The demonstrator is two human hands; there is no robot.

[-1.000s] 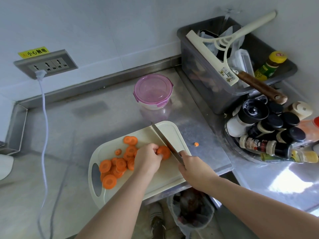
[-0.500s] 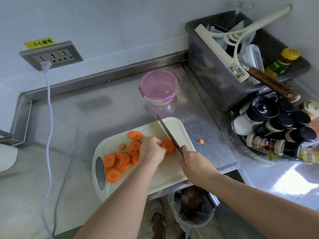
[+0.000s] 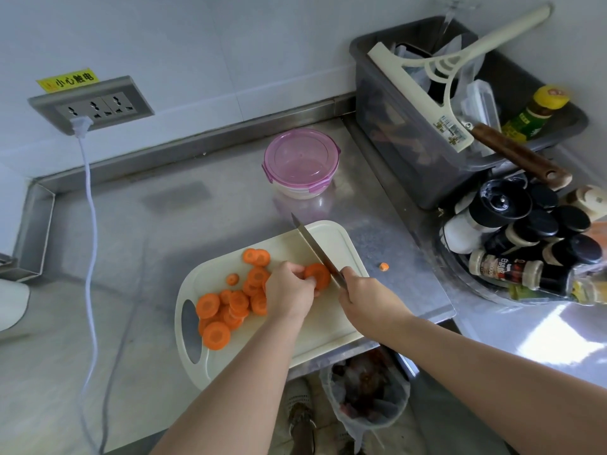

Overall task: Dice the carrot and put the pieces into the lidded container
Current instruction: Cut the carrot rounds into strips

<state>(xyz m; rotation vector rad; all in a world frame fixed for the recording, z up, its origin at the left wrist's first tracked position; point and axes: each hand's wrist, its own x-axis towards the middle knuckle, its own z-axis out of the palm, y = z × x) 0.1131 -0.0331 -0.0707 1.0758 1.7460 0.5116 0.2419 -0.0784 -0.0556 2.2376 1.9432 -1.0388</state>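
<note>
A kitchen: a stainless-steel counter [image 3: 164, 241] with a raised steel back edge, a cream cutting board [image 3: 315, 330] of carrot slices [image 3: 216, 334] at 6 o'clock, seasoning bottles [image 3: 505, 270] clustered at 3 o'clock, a grey tub [image 3: 394, 133] of utensils at 1 o'clock, and a lined waste bin [image 3: 364, 399] below the counter edge.

Both bare forearms come in from the bottom edge and angle up toward the middle, the left from lower centre-left and the right from the lower right corner, with the hands near each other but apart. Left hand [image 3: 289, 290] palm down, fingers curled, fingertips and thumb pinching the carrot piece [image 3: 318, 274] from its left side. Right hand [image 3: 369, 300] just right of it, back of hand up, fingers wrapped round the handle of the knife [image 3: 313, 246], blade pointing up-left away from the body and lying against the piece's right side.
</note>
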